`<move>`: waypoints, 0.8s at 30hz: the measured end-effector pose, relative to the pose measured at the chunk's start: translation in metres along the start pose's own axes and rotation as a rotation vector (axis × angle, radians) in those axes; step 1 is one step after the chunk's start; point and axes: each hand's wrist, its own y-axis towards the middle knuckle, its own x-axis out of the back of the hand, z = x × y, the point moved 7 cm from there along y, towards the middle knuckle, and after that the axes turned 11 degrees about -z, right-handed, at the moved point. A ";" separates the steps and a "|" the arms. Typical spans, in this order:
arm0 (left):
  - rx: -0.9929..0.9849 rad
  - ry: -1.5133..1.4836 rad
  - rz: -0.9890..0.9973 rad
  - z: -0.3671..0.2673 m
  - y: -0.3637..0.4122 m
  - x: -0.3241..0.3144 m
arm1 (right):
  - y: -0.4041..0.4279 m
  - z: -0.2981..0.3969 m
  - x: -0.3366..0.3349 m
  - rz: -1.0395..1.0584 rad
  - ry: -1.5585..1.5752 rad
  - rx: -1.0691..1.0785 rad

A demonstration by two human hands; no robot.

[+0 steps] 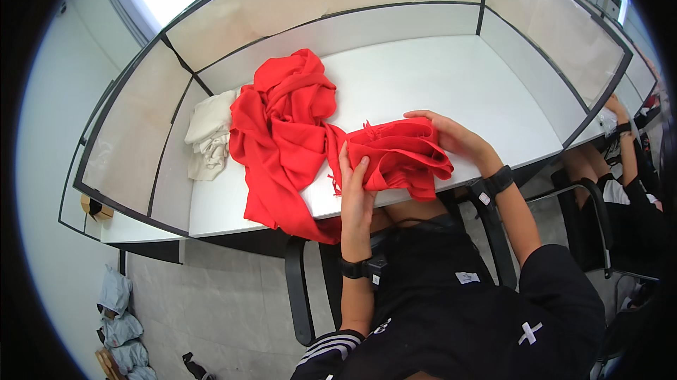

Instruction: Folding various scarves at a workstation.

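Between my two hands is a red fringed scarf point(402, 155), gathered in loose layered folds near the desk's front edge. My left hand point(357, 184) grips its left side, with the thumb on top. My right hand point(457, 139) holds the far right side, its fingers spread along the folds. To the left lies a large crumpled heap of red cloth point(280, 131), one end of which hangs over the front edge. A strip of red runs from the heap to the folded part; whether they are one piece is hidden behind my left hand. Short fringe shows on the folded scarf.
A folded cream cloth point(209, 121) lies against the left partition point(137, 137) of the white desk point(412, 73). Panels enclose the back and right too. Chair armrests point(300, 290) flank me. Another person's arm point(627, 147) shows at right. Grey bags point(119, 322) stand on the floor at left.
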 end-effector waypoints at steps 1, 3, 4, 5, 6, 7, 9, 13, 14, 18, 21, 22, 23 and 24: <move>0.004 0.001 -0.021 0.001 0.000 0.003 | -0.001 0.000 0.000 -0.008 0.009 -0.005; 0.002 -0.050 -0.056 0.001 0.001 0.010 | -0.002 -0.003 0.007 -0.136 0.061 -0.077; -0.015 -0.078 0.081 0.000 0.000 0.004 | -0.003 -0.005 0.008 -0.160 0.038 -0.097; 0.003 -0.092 0.165 0.001 0.000 0.001 | -0.003 -0.005 0.009 -0.168 0.017 -0.098; 0.043 -0.129 0.138 0.004 0.000 0.005 | -0.003 -0.004 0.005 -0.103 -0.010 -0.081; 0.041 -0.111 0.122 0.005 0.001 0.008 | -0.003 -0.005 0.005 -0.092 -0.049 -0.091; -0.167 0.001 0.310 -0.004 -0.005 0.001 | -0.004 -0.003 0.003 -0.037 -0.073 -0.066; -0.158 -0.124 0.229 0.001 -0.005 0.011 | -0.010 -0.009 -0.005 0.097 -0.047 -0.134; -0.161 -0.125 0.229 0.002 -0.005 0.011 | -0.011 -0.009 -0.007 0.123 -0.057 -0.122; -0.254 -0.081 0.261 -0.001 -0.007 0.009 | -0.015 -0.013 -0.009 0.104 0.059 -0.232; -0.283 0.033 0.291 -0.003 -0.010 0.004 | -0.015 -0.015 -0.009 0.123 0.034 -0.280; -0.268 0.044 0.344 -0.003 -0.013 -0.001 | -0.014 -0.016 -0.008 0.131 -0.006 -0.297; -0.279 0.037 0.339 -0.005 -0.014 -0.002 | -0.014 -0.015 -0.008 0.158 -0.015 -0.286; -0.266 0.060 0.275 -0.005 -0.013 -0.001 | -0.012 -0.015 -0.008 0.168 -0.048 -0.263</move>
